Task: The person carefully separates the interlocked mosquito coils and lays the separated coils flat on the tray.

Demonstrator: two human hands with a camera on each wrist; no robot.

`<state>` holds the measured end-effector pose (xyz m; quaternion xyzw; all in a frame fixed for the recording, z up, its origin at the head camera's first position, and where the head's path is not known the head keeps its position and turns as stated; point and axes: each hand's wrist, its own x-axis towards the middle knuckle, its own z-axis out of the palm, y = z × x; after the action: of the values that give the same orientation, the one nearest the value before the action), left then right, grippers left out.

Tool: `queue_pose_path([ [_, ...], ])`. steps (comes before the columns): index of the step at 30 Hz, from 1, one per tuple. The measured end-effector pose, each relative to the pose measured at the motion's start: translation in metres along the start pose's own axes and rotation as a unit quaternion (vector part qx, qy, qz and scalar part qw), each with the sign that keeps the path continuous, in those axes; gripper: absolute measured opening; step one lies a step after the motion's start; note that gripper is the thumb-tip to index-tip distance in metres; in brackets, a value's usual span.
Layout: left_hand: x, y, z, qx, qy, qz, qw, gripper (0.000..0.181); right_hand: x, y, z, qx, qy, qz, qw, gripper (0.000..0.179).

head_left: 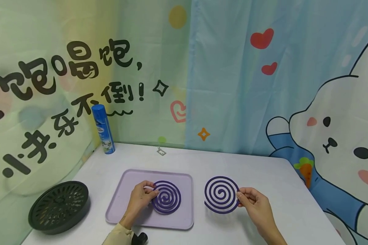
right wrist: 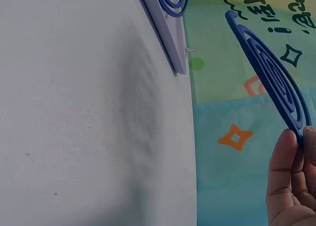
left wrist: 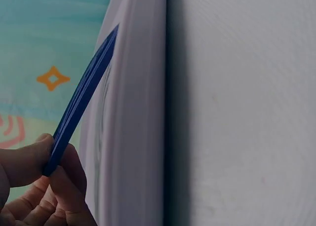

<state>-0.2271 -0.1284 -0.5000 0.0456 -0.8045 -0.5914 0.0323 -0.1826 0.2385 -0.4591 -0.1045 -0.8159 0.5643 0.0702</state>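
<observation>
In the head view my left hand [head_left: 141, 197] pinches the left edge of a dark blue-purple mosquito coil [head_left: 165, 199] over the lilac tray [head_left: 121, 200]. The left wrist view catches this coil [left wrist: 81, 100] nearly edge-on, tilted, between thumb and fingers. To the right of the tray, my right hand [head_left: 257, 206] pinches a second mosquito coil [head_left: 221, 193] by its right edge. That coil is raised, with a shadow beneath it on the white table. Seen from the right wrist, the second coil [right wrist: 267, 82] slants up from the fingertips.
A round black slotted holder [head_left: 59, 206] stands at the table's left edge. Behind it is a blue spray can [head_left: 103, 131]. A small metal piece [head_left: 161, 151] lies near the back edge. Printed curtains [head_left: 220, 85] hang behind the white table [head_left: 263, 170].
</observation>
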Motion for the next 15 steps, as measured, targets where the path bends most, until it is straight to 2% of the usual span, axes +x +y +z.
queue_pose_path([
  [8, -0.0003, -0.0032, -0.0013, 0.025, 0.009, -0.008, 0.9996, 0.026, 0.002, 0.0011, 0.0013, 0.008, -0.002, -0.011, 0.9999, 0.024],
  [15, -0.0005, -0.0024, -0.0015, 0.028, 0.011, 0.0, 0.9995, 0.034, 0.0026, 0.0019, 0.0036, 0.001, -0.007, 0.001, 1.0, 0.024],
])
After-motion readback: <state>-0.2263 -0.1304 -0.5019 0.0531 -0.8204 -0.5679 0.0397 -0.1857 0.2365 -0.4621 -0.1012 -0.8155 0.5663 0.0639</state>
